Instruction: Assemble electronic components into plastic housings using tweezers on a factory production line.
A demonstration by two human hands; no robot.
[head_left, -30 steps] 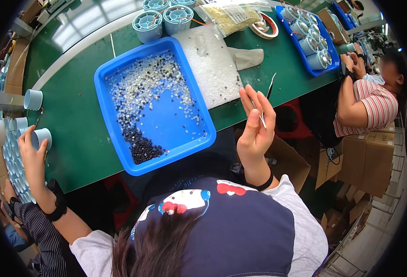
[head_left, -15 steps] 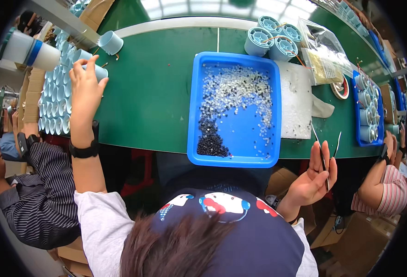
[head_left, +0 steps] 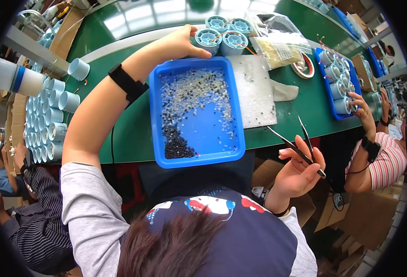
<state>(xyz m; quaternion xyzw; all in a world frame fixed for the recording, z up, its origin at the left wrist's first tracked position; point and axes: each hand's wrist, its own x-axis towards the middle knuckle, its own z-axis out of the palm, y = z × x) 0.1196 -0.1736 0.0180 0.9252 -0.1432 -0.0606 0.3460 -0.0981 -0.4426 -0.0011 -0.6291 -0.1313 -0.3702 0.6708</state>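
Note:
My left hand [head_left: 181,42] reaches across the green table [head_left: 120,124] and holds a light blue spool [head_left: 206,39] just beyond the far rim of the blue tray [head_left: 158,120]. Small clear and black beads [head_left: 187,101] lie scattered in the tray. Two more blue spools [head_left: 226,31] stand beside the held one. Off the table's near edge, my right hand [head_left: 298,171] grips thin metal tweezers [head_left: 300,145] with their tips pointing up toward the table. A black band sits on my left wrist [head_left: 127,83].
A white foam sheet [head_left: 254,87] lies right of the tray, with plastic bags [head_left: 277,39] behind it. Several blue spools [head_left: 44,124] are stacked at the left. A person in a striped shirt [head_left: 379,157] works at another blue tray [head_left: 337,83] on the right. Another person [head_left: 32,217] sits at the left.
My left hand has swung from the spool stack at the far left over to the spools behind the tray. My right hand stays low with the tweezers.

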